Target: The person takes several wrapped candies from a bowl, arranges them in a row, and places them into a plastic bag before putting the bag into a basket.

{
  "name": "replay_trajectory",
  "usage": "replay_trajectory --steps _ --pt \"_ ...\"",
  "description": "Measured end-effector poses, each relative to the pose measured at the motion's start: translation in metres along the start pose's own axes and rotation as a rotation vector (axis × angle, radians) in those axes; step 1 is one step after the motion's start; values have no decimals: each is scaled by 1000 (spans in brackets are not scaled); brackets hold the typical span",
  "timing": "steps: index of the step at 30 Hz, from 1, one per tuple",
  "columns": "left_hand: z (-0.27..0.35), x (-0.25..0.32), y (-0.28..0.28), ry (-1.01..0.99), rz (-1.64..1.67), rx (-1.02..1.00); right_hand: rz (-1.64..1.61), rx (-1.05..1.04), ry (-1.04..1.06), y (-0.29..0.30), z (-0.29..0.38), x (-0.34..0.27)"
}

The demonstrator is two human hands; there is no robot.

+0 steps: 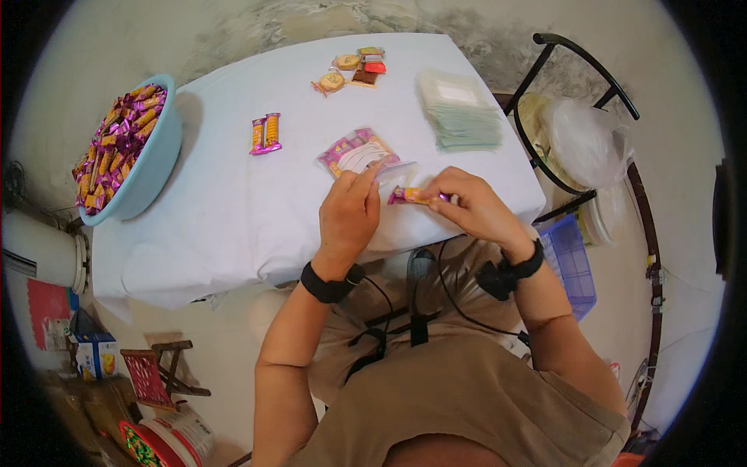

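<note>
My left hand (350, 213) grips the mouth of a clear zip bag (359, 153), whose far part holds several purple-wrapped snacks and lies on the white tablecloth (216, 192). Just right of the bag's mouth, my right hand (461, 201) pinches a purple and yellow wrapped snack stick (408, 195), held sideways. Two like snack sticks (266, 134) lie side by side to the left of the bag. A light blue basin (157, 157) heaped with wrapped snacks (119, 146) stands at the table's left. Stacked flat bags (467, 117) lie at the right.
Wrapped biscuits (331, 82) and other small packets (367, 67) lie near the table's far edge. A black-framed chair (575, 44) with a clear plastic bag (586, 146) on it stands at the right, above a blue plastic basket (569, 262). Black cables hang near my lap.
</note>
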State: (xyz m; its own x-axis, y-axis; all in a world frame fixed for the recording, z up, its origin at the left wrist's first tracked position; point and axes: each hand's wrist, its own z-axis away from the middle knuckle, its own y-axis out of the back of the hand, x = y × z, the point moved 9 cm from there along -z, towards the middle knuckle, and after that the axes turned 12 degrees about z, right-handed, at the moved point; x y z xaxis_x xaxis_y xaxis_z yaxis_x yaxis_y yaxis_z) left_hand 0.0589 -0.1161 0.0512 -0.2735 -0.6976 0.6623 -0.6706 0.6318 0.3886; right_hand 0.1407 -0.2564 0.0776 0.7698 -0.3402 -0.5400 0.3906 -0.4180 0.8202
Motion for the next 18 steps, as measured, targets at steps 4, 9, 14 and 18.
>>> replay_trajectory --steps 4,9,14,18 --pt "3 -2 -9 -5 -17 -32 -106 235 -173 -14 -6 20" --pt "5 3 -9 -51 -85 -55 -330 370 -268 -32 0 49" --pt "5 3 -7 -79 -49 -18 -657 347 -288 -62 -12 48" --pt "5 3 -6 -82 -47 -7 -732 269 -364 -77 -21 56"
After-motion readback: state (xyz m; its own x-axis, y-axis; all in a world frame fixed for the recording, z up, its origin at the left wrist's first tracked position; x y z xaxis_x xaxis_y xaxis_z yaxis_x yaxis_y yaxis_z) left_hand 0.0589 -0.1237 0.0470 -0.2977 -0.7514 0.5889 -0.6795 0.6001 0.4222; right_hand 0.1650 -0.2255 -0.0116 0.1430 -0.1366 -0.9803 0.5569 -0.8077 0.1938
